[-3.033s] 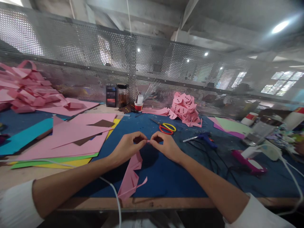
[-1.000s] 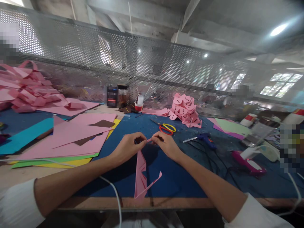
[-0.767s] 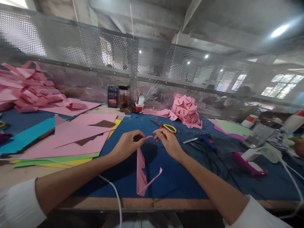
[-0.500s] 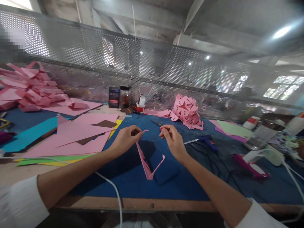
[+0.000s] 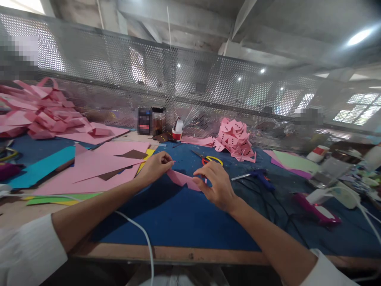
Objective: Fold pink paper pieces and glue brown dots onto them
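Observation:
A folded pink paper piece (image 5: 180, 178) stretches between my two hands above the blue table mat (image 5: 178, 214). My left hand (image 5: 156, 165) pinches its left end, fingers closed. My right hand (image 5: 214, 183) grips its right end between thumb and fingers. The piece lies nearly level, held a little above the mat.
Red and yellow scissors (image 5: 212, 159) lie just beyond my right hand. A heap of pink cut-outs (image 5: 235, 137) sits behind them, with glue guns (image 5: 315, 210) and cables on the right. Pink, green, yellow and teal sheets (image 5: 98, 169) spread at left. A white cable (image 5: 143, 238) crosses the table's front edge.
The pink piece hung down from my left hand's pinch. My right hand let go of the top, dropped and took the lower end, raising the piece to nearly level.

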Motion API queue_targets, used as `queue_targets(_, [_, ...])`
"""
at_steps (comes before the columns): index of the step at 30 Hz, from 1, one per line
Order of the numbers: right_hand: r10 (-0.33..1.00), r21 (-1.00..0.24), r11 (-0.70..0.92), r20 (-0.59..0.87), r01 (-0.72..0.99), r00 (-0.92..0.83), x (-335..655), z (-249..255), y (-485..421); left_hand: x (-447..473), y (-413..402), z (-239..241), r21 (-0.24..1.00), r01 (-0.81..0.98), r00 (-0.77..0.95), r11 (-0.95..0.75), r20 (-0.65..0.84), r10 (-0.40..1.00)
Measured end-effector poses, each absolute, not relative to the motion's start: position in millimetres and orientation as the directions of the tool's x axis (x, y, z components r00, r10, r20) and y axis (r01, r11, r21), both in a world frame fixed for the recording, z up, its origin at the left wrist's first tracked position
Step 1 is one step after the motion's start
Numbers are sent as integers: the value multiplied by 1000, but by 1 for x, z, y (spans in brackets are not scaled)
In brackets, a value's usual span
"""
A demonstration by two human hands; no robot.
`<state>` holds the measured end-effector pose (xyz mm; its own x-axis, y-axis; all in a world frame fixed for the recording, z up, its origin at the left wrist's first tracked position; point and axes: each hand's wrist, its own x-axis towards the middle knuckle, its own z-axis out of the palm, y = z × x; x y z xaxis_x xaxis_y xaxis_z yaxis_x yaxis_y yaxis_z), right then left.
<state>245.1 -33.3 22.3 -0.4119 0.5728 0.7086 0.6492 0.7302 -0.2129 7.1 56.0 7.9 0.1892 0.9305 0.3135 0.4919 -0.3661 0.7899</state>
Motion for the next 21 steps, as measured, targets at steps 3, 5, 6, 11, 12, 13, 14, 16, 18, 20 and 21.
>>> queue_targets(3, [622, -292, 693, 703, 659, -343, 246, 21, -30, 6, 57, 7, 787, 507, 191, -352, 295, 936])
queue_targets(5, [667, -385, 652, 701, 654, -252, 248, 20, -25, 5, 58, 6, 782, 523, 188, -341, 284, 940])
queue_targets(6, [687, -429, 629, 697, 648, -206, 250, 20, -22, 4, 59, 5, 779, 528, 188, -337, 280, 941])
queue_targets(11, [766, -573, 542, 638, 615, -80, 260, 13, -3, 3, 60, 4, 737, 583, 188, -341, 285, 940])
queue_targets(12, [781, -588, 522, 621, 617, -69, 261, 12, 0, 4, 59, 4, 723, 599, 189, -343, 289, 938])
queue_targets(13, [797, -601, 499, 601, 624, -59, 263, 10, 3, 4, 58, 6, 708, 615, 191, -347, 294, 937])
queue_targets(14, [813, -610, 475, 580, 634, -51, 264, 9, 6, 4, 57, 7, 694, 628, 194, -351, 297, 935])
queue_targets(16, [839, -615, 433, 542, 659, -46, 266, 6, 9, 4, 54, 10, 670, 651, 205, -356, 296, 933])
queue_targets(18, [855, -610, 408, 516, 680, -51, 267, 5, 12, 5, 52, 13, 652, 668, 219, -358, 288, 932])
queue_targets(20, [871, -608, 380, 489, 697, -49, 268, 3, 13, 6, 51, 14, 632, 686, 229, -361, 284, 931])
queue_targets(21, [879, -609, 365, 474, 704, -46, 268, 2, 14, 6, 52, 14, 618, 695, 233, -368, 290, 928])
